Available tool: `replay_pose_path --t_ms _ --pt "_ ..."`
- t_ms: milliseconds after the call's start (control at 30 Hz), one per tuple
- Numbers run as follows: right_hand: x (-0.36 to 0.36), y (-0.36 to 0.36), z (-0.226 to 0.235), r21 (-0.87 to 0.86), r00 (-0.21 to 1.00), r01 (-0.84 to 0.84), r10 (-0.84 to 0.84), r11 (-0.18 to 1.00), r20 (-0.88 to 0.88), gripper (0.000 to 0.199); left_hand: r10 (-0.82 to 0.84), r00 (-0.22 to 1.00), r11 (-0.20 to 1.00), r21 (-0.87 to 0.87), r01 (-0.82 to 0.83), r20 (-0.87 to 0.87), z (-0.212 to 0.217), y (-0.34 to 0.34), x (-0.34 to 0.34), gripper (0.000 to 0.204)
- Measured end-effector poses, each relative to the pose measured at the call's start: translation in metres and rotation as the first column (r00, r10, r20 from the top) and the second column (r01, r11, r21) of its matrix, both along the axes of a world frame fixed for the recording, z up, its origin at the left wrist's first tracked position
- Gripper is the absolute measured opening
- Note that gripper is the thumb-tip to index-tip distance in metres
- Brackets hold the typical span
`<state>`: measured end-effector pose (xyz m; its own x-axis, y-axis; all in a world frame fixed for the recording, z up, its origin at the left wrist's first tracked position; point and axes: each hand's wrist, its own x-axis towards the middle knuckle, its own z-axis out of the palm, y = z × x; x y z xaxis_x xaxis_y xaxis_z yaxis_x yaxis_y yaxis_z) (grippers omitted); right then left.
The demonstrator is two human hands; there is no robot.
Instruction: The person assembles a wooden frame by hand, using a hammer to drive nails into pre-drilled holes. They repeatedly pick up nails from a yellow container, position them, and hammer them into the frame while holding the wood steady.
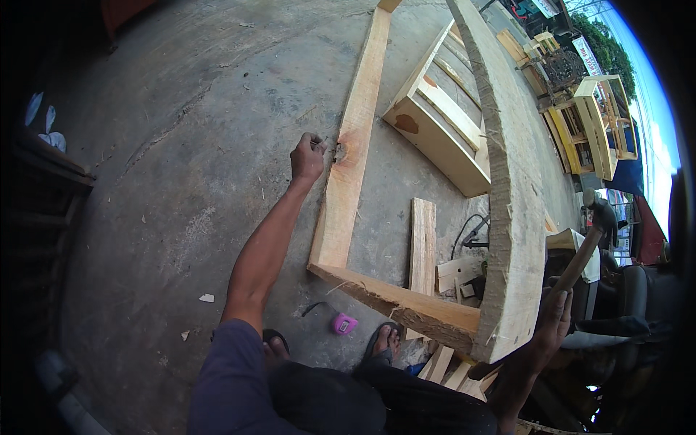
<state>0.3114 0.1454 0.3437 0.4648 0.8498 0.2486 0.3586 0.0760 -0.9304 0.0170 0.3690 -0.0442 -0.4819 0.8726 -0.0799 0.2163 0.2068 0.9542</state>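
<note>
L hand is pinching a nail against the frame's left rail. R hand is gripping a raised hammer. Near corner looks joined already; nail prob not yet driven.

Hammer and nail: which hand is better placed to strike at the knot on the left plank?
Right. The right hand holds the hammer raised, while the left hand is at the knot on the left plank, apparently pinching a nail; too small to confirm.

Head camera looks steeply down, close over a wooden frame on concrete.
</note>
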Motion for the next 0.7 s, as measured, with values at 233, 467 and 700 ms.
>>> replay_pose_path --t_ms 233,467,700 --pt "0.000 -0.005 0.024 0.000 0.978 -0.199 0.198 0.980 -0.063 0.034 -0.429 0.602 0.820 0.569 -0.054 0.674 0.245 -0.147 0.004 0.021" --pt "-0.001 -0.026 0.035 0.128 0.937 -0.326 0.338 0.937 -0.088 0.029 -0.730 0.634 0.568 0.743 0.354 0.256 0.373 -0.212 0.030 0.012" --pt "0.009 -0.056 0.049 -0.061 0.910 -0.415 0.416 0.908 -0.005 0.035 -0.616 0.784 0.644 0.621 0.446 0.075 0.381 -0.223 0.038 0.010"
